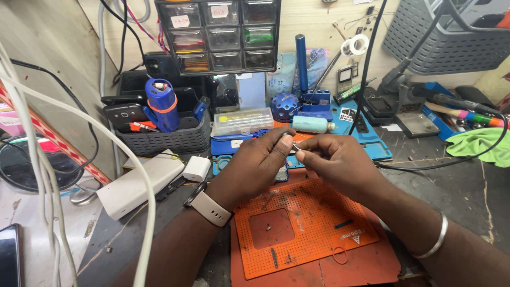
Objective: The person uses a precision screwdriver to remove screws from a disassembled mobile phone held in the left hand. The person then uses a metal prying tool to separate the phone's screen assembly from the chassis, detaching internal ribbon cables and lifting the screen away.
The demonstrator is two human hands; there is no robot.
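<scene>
Small metal part [295, 147]: pinched between both hands above the orange perforated mat [303, 223]. Left hand [255, 167] fingers clamped on it; right hand [337, 159] fingers closed at its tip. Risk: a slip could drop it into the worktop [451, 186] clutter.

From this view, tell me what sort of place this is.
Most likely a phone repair bench: an orange perforated work mat, a basket of old handsets, and a small-parts drawer cabinet on the wall.
</scene>
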